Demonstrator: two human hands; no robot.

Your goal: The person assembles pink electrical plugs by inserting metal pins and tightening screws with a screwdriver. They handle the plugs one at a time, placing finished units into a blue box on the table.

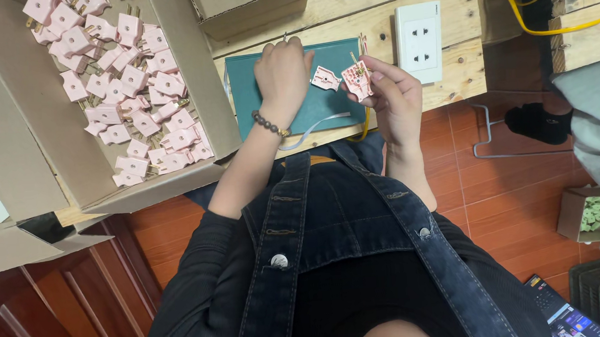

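Denim overalls of the person filled the bottom of the head view, nearest to the camera. From there both arms went up toward 12 o'clock, to a teal mat on the wooden bench.

At 1 o'clock from the mat's centre, the right hand had its fingers closed around an open pink plug half, with brass parts showing inside. The left hand, with a bead bracelet on the wrist, was curled on the mat; something thin and metallic stuck out above it, but I could not tell what it gripped. Between both hands, a pink plug cover lay on the mat, apart from the held half.

At 10 o'clock, a cardboard box held a pile of pink plugs. At 2 o'clock stood a white wall socket.

By my judgement, this plug was in the middle of its work: two halves still separated, not joined. Whether the box plugs were finished or waiting, I could not tell.
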